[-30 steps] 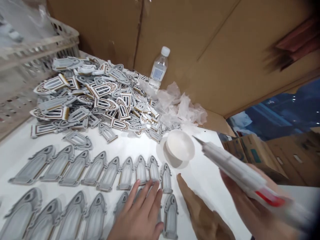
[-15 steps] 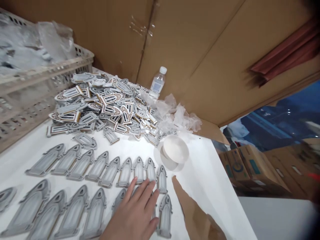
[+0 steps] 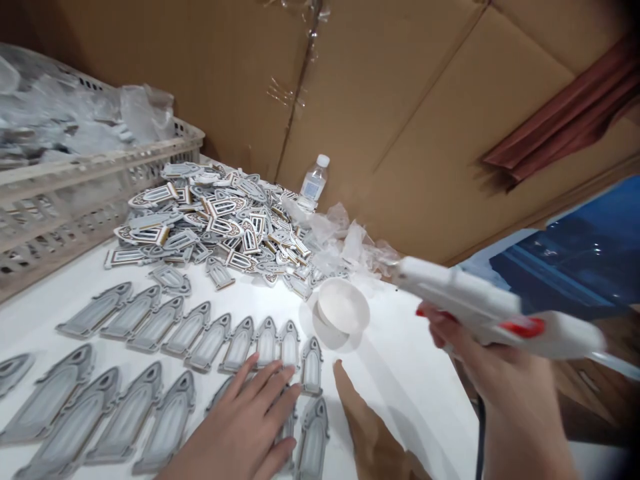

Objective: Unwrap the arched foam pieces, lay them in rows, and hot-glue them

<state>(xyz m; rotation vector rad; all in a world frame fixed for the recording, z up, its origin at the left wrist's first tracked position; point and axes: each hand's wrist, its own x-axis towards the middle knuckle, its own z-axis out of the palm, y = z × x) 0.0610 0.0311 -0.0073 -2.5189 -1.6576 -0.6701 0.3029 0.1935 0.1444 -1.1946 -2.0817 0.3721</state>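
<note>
My right hand (image 3: 505,380) is wrapped round the grip of a white glue gun (image 3: 465,293) with red parts, held above the table's right side, its nozzle pointing left. A clear stick juts from its rear. My left hand (image 3: 245,420) lies with fingers spread over the front row of grey arched window-shaped pieces (image 3: 165,420), hiding some of them. Behind it runs a second row of such pieces (image 3: 240,343). A small white bowl (image 3: 344,307) stands just past the right end of that row.
A heap of similar pieces (image 3: 235,220), some with brown patterns, lies at the back beside a white plastic crate (image 3: 115,180). A water bottle (image 3: 314,181) and crumpled plastic film (image 3: 345,240) are near the cardboard wall (image 3: 390,100). Torn cardboard (image 3: 363,427) lies in front.
My right hand has come into view from the right with the glue gun. My left hand stays over the front row, its fingers still spread. The view has shifted slightly.
</note>
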